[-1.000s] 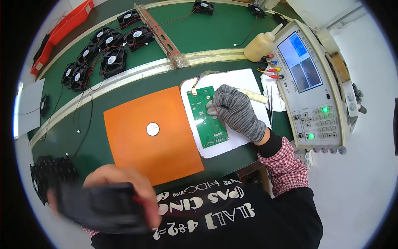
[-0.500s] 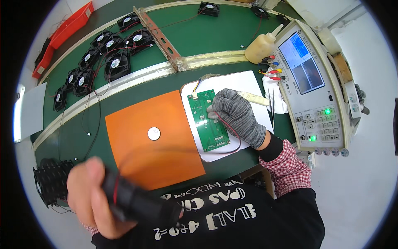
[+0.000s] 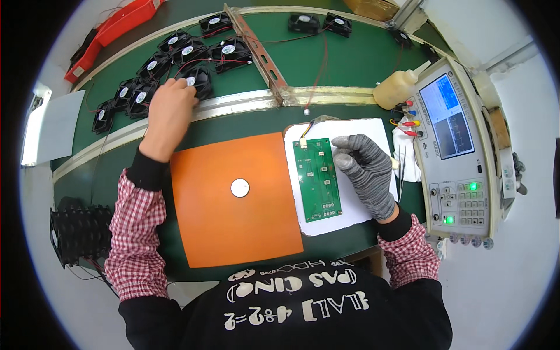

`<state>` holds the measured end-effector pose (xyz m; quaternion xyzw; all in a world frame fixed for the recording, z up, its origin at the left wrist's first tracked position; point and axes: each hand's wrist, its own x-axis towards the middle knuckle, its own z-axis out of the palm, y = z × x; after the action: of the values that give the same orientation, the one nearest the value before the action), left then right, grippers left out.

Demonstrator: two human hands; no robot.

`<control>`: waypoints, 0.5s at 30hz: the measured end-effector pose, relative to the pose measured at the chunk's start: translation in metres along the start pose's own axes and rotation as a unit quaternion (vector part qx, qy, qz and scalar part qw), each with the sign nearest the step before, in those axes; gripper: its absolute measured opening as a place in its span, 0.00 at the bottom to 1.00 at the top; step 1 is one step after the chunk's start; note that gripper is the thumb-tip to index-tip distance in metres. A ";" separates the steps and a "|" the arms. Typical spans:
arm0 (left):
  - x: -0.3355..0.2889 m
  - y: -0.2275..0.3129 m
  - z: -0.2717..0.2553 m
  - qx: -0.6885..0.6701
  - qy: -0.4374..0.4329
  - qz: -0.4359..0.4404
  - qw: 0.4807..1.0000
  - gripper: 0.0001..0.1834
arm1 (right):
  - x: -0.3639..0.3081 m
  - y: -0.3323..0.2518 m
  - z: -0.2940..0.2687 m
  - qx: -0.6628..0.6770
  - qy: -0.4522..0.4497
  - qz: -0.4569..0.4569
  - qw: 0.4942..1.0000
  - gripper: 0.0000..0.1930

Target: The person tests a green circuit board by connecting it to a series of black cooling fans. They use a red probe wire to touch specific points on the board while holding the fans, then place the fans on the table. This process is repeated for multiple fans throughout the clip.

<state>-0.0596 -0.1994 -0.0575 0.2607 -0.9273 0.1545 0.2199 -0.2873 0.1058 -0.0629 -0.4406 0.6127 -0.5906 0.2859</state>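
My bare left hand [image 3: 171, 111] reaches to the far left. Its bent fingers close on the near edge of a black cooling fan [image 3: 201, 83], partly covering it. My right hand [image 3: 366, 169], in a grey knit glove, hovers at the right edge of a green circuit board [image 3: 318, 195]. Its thumb and forefinger are apart, with nothing seen between them. The board lies on a white pad [image 3: 357, 224], with a white plug and coloured wires at its top. In the far section, another cooling fan [image 3: 303, 23] looks blurred, its red lead trailing toward me.
More fans [image 3: 156, 65] with leads cluster at the far left. An orange mat [image 3: 233, 233] bears a white disc [image 3: 240, 188]. To the right stand a yellowish squeeze bottle [image 3: 394, 90] and a test instrument [image 3: 446, 116]. A metal rail [image 3: 233, 108] crosses the bench; stacked fans [image 3: 79, 233] stand at left.
My left hand has let go of one fan and moved from the near left to the far cluster. A fan has appeared in the far section. My right hand has released the red lead.
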 end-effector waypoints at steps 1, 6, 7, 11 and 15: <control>-0.001 0.025 -0.016 -0.066 0.031 -0.010 0.997 0.05 | -0.001 -0.008 -0.001 -0.001 -0.007 0.032 0.999 0.21; -0.036 0.126 -0.087 -0.235 0.232 0.284 0.900 0.13 | -0.010 -0.034 0.029 0.077 -0.244 0.065 0.965 0.25; -0.033 0.130 -0.129 -0.264 0.164 0.337 0.889 0.09 | -0.014 -0.036 0.035 0.068 -0.303 0.024 0.950 0.22; -0.022 0.095 -0.140 0.002 0.279 0.016 0.960 0.08 | -0.027 -0.051 0.027 0.057 -0.499 0.088 0.860 0.10; -0.032 -0.029 -0.130 -0.155 0.331 -0.136 0.921 0.11 | -0.030 -0.034 0.012 0.128 -0.457 0.026 0.880 0.06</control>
<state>0.0232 -0.1576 0.0430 0.2805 -0.7694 0.0554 0.5711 -0.2562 0.1297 -0.0365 -0.6051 0.3442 -0.3895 0.6030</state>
